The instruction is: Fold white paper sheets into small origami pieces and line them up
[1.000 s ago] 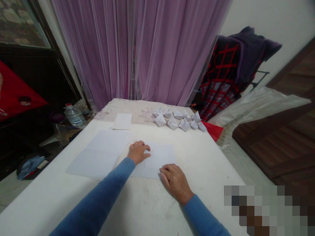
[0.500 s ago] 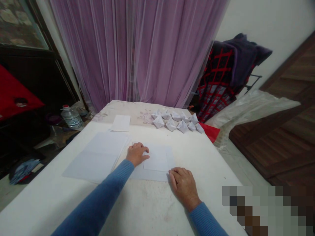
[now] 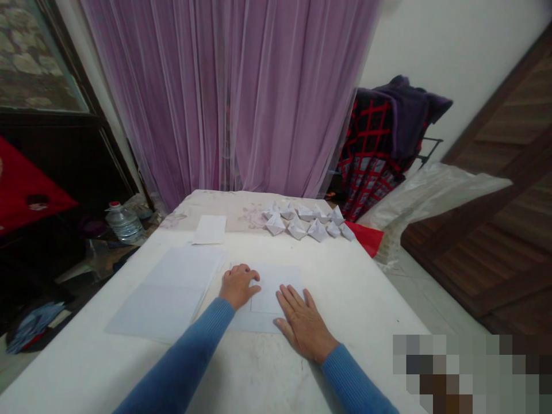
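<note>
My left hand [image 3: 238,286] rests curled on a sheet of white paper [image 3: 276,290], its fingers closed and holding nothing. My right hand [image 3: 304,325] lies flat with its fingers spread, the fingertips on the lower right part of that sheet. To the left of my hands lies a wider stack of white paper [image 3: 166,293]. A small white paper slip [image 3: 210,230] sits farther back. Behind my hands, several folded paper boats [image 3: 302,224] stand in a tight cluster near the table's far edge.
The white-covered table [image 3: 259,368] ends at a patterned cloth [image 3: 233,210] along the back. A purple curtain hangs behind it. A water bottle [image 3: 124,224] stands on the floor at the left. A red plastic piece [image 3: 366,238] sticks out at the right edge.
My right hand has flattened, spread its fingers and slid left onto the sheet. My left hand stays in place. The view has tilted upward, so the table sits lower in the picture.
</note>
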The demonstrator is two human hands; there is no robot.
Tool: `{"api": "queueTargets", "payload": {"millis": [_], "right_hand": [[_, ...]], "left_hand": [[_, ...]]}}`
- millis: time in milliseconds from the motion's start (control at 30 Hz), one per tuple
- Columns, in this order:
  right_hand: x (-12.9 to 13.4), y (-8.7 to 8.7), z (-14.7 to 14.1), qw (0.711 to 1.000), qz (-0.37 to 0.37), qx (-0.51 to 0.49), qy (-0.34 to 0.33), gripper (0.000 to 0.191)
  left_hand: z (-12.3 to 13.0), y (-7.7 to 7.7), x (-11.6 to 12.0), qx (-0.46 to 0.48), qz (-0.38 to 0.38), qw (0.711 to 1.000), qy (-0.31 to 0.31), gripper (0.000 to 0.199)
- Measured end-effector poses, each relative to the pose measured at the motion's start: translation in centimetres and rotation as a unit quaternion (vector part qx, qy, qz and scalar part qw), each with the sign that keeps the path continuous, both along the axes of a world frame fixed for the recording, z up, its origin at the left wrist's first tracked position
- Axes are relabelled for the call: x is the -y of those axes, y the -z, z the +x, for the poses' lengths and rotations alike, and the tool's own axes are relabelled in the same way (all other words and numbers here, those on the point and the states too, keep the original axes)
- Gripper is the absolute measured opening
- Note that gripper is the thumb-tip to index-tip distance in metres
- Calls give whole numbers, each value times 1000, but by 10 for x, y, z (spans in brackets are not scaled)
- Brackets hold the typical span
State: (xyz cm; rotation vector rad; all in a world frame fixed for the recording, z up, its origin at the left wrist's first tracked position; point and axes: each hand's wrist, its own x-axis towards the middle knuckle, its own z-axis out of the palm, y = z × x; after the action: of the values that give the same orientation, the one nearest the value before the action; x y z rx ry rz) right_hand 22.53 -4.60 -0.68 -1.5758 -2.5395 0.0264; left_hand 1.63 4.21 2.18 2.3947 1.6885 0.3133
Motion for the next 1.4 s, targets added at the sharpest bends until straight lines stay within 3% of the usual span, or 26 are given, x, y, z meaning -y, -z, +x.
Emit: {"api": "queueTargets", "payload": {"millis": [100, 167, 233, 367, 533, 733, 900, 1133, 1267, 1400], "right_hand": [[3, 2, 7, 1000, -5, -1, 9, 60], [4, 3, 9, 1000, -13, -1, 12, 64], [4, 4, 9, 1000, -17, -3, 9, 66], [3, 8, 11, 1000, -15, -12, 2, 72], [4, 12, 13, 1000, -6, -19, 1, 73], [4, 12, 11, 1000, 11, -24, 2, 71], [5, 5, 11, 1000, -14, -18, 12, 71], [17, 0, -7, 999, 3, -33, 16, 68], [25, -1, -26, 998, 1, -63, -31, 67], [30, -2, -17, 998, -6, -61, -30, 65]], "left_hand": [[9, 10, 17, -10, 68, 998, 11, 20], [17, 20, 33, -11, 112, 992, 59, 33], [24, 29, 49, 3, 103, 988, 115, 38], [26, 37, 68, -7, 71, 983, 170, 50], [7, 36, 67, -59, 82, 973, 209, 53], [-23, 38, 69, -88, 130, 965, 211, 52], [-41, 29, 74, -99, 114, 963, 222, 50], [-41, 13, 72, -102, 82, 968, 214, 47], [-38, 13, 71, -102, 82, 969, 207, 45], [-39, 14, 70, -94, 86, 970, 206, 42]]}}
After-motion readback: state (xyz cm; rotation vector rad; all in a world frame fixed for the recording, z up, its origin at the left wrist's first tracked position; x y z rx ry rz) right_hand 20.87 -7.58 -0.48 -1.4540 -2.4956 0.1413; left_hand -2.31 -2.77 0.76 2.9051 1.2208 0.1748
